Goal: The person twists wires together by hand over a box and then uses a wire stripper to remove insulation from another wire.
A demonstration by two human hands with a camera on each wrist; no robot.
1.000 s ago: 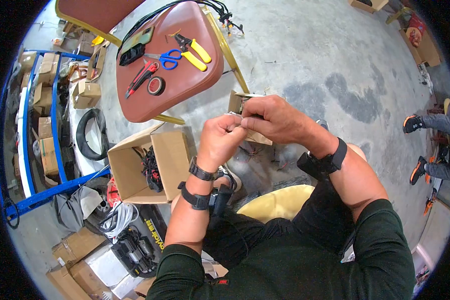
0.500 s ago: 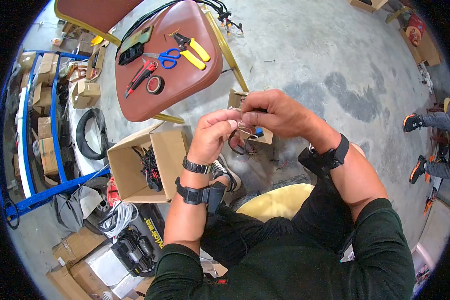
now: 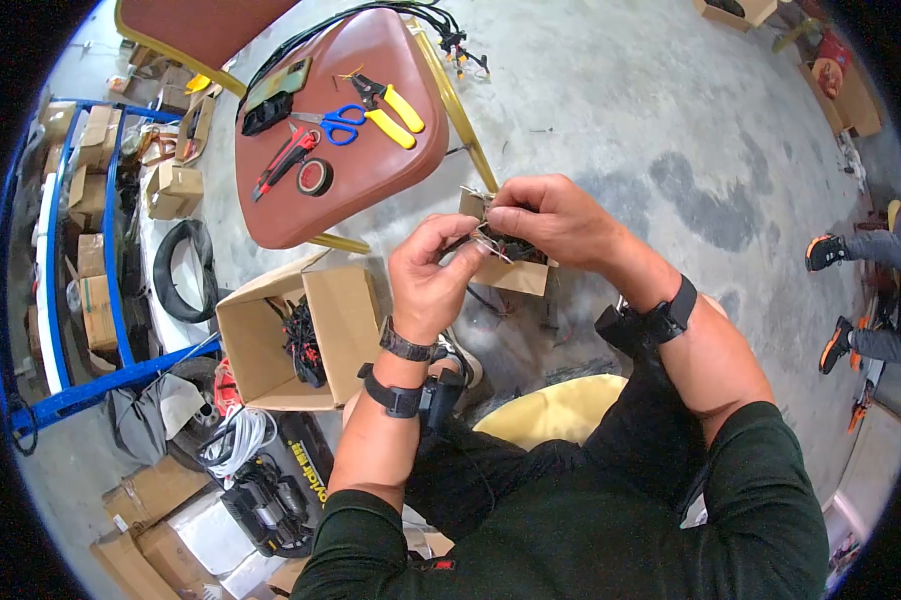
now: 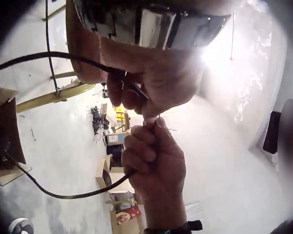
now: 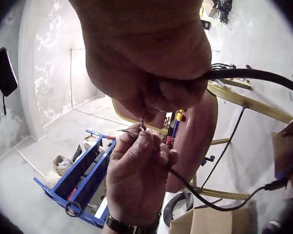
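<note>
Both hands meet over a small open cardboard box (image 3: 519,278), fingertips close together. My left hand (image 3: 429,288) pinches a black cable (image 4: 63,56) between thumb and fingers, and thin bare wire ends (image 3: 489,240) stick out at its fingertips. Another black cable (image 5: 256,74) runs into my right hand (image 3: 556,218), whose thumb and curled fingers pinch its end. In the right wrist view the fingertips of both hands nearly meet around the thin wires. The fingers hide most of the join.
A brown chair seat (image 3: 371,190) holds yellow-handled wire strippers (image 3: 398,115), blue scissors (image 3: 341,126), a red utility knife (image 3: 286,162), a tape roll (image 3: 315,177) and a phone (image 3: 281,83). A larger box (image 3: 343,325) with dark cables stands left of my legs. Blue shelving (image 3: 121,240) lies further left.
Half a second ago a dark cable loop and coloured wires hung below the fingers; now the loop is out of sight and thin ends spread at my left fingertips. My right hand has risen slightly.
</note>
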